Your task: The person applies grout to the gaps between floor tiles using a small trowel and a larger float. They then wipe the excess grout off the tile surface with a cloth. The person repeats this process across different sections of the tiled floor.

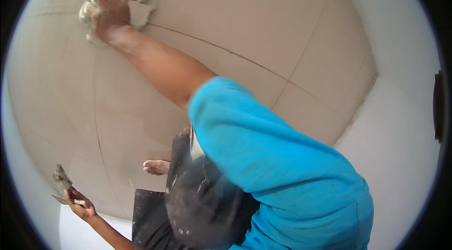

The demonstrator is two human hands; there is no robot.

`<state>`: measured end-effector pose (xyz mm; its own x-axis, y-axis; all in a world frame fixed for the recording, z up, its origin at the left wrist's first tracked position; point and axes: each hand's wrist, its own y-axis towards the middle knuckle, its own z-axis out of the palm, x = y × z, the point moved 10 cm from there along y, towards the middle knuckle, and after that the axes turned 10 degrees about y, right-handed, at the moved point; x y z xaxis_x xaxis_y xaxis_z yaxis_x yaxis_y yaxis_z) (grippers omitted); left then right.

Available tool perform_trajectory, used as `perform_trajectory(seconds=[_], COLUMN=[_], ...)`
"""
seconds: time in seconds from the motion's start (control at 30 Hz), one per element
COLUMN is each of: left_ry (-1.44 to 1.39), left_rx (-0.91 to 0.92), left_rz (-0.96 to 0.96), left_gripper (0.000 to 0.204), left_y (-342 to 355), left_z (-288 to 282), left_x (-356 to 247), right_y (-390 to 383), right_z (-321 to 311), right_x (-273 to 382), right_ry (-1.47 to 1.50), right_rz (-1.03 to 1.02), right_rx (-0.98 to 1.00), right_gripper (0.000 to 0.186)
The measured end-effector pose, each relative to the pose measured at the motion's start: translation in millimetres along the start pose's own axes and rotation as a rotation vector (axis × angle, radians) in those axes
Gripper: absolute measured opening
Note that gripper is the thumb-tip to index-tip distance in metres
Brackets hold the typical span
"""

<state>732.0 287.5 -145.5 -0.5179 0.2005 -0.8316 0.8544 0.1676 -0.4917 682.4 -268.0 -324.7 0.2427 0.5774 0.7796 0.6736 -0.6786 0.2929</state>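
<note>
My right hand [111,16] presses down on a bunched cream-white rag [140,13] at the upper left, its fingers curled over it on the beige tiled floor [245,19]. A small grey-blue patch shows in the bundle. At the lower left, my left hand [82,205] grips scrapers: one blade [63,178] is crusted with grey material and points up, and a thinner blade [60,200] points sideways, with a pale handle in my fingers.
My bare foot [155,166] and dark, paint-spotted trousers [202,203] are below my outstretched, blue-sleeved arm. White walls [398,57] border the floor at the right and lower left. A dark object [439,106] stands at the far right rim. Thin joint lines cross the tiles.
</note>
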Motion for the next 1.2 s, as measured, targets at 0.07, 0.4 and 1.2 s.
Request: perform_trajectory(seconds=[0.07, 0.4, 1.2], left_ry=[0.023, 0.183, 0.161], left_rx=[0.13, 0.378, 0.503], left_rz=[0.018, -0.033, 0.015], left_gripper=[0.026, 0.028, 0.023], left_y=[-5.8, -1.5, 57.8], left_z=[30.0, 99.1, 110.3], left_x=[-10.4, -16.8, -77.2], right_y=[-51.3, -391.6, -297.2], right_z=[-82.0, -640.2, -317.6], right_x=[-58.1, -335.2, -129.1], right_ry=[-0.237, -0.768, -0.237], right_rz=[0.008, 0.797, -0.103], right_rx=[-0.086, -0.39, 0.099], right_gripper=[0.026, 0.05, 0.044])
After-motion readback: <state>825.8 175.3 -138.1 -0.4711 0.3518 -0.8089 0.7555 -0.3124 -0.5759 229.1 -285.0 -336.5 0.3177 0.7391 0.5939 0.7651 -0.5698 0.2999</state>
